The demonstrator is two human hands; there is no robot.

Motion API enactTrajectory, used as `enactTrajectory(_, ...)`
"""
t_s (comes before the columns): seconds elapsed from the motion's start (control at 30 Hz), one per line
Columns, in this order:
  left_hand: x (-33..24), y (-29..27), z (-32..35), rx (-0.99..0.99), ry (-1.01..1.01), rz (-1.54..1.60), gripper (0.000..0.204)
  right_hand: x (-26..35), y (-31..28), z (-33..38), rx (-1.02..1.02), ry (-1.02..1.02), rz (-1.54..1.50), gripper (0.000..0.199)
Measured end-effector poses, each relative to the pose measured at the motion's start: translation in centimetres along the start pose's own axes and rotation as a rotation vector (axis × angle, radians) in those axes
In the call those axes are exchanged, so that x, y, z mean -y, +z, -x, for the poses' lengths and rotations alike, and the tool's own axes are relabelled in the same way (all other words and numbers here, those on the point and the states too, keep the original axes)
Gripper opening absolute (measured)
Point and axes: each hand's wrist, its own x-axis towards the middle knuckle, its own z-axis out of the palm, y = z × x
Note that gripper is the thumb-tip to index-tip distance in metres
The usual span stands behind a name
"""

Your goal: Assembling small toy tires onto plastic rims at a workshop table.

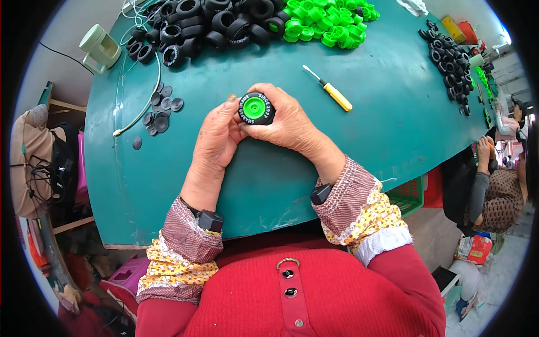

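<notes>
A small black rubber toy tyre with a bright green plastic hub [256, 108] sits between both hands above the teal tabletop [382, 118], near its middle. White lettering rings its sidewall. Its round face is turned up toward the camera, so its axle line runs roughly upward, away from the table. The left hand [216, 137] pinches its left edge with fingertips; the right hand [286, 121] curls around its right side and top. No container is clearly shown: black tyres [208, 25] and green hubs [325, 19] lie in loose heaps at the far edge.
</notes>
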Motion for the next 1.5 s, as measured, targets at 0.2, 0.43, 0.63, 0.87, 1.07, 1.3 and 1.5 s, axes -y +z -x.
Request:
enactTrajectory(0.2, -0.4, -0.1, -0.4, 0.016, -0.006, -0.120, 0.031, 1.1, -2.4, 1.5, -0.098, 0.101, -0.010, 0.052)
enactTrajectory(0.43, -0.3, -0.9, -0.2, 0.069, 0.061, -0.227, 0.032, 4.4, -12.5, 12.8, -0.392, 0.108, 0.369, 0.055)
enactTrajectory(0.63, 0.2, -0.5, -0.3, 0.038, 0.062, -0.284, 0.030, 2.6, -19.2, 27.1, -0.412, 0.675, 1.162, 0.071)
enactTrajectory(0.87, -0.3, -1.4, 0.0, 0.036, 0.085, -0.347, 0.031, 5.5, -20.6, 26.7, -0.326, 0.537, 1.050, 0.060)
enactTrajectory(1.07, 0.1, -1.6, -0.2, 0.049, 0.096, -0.341, 0.032, 7.6, -16.4, 20.2, -0.344, 0.316, 0.268, 0.036)
enactTrajectory(1.3, 0.2, -0.5, 0.1, 0.022, 0.028, -0.401, 0.033, 9.8, -18.1, 13.4, -0.346, -0.045, 0.404, 0.029)
enactTrajectory(1.5, -0.1, -0.1, 0.6, -0.035, 0.017, -0.497, 0.031, 10.6, -18.5, 6.6, -0.445, -0.338, 0.316, 0.027)
